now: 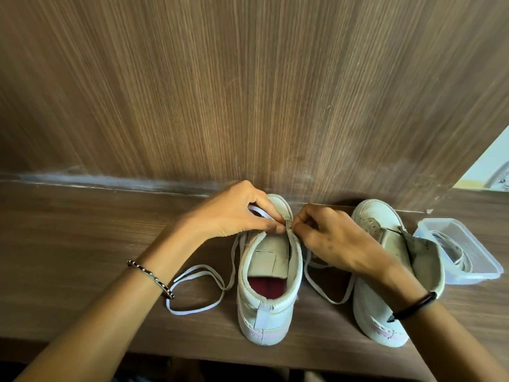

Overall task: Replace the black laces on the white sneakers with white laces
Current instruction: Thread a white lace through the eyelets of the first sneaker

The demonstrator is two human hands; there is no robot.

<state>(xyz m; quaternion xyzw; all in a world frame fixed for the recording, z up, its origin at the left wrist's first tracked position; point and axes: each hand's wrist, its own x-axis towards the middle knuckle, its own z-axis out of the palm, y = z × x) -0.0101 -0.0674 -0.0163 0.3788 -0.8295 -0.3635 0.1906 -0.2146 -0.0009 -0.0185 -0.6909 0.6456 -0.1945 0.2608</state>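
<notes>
Domestic room, likely home. Wood-laminate shelf (82,244) set against matching laminate wall panel (248,78), dusty smear along joint. Worn sneakers (268,285) on shelf beside clear plastic food tub (468,271) reused for laces. Pale wall (493,161) visible at right edge; patterned object there too blurred to identify.

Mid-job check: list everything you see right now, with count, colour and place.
Sneaker: one, white, centre of shelf, heel toward camera, being laced.
Second sneaker: one, white, right of the first, no lace visible.
White lace: one, loose ends trailing both sides of the centre sneaker.
Plastic container: one, clear, far right, white laces inside.
Wooden shelf: brown, wood panel behind.
Left hand: beaded bracelet, grip pinching the lace.
Right hand: black wristband, grip at the eyelet edge.
</notes>
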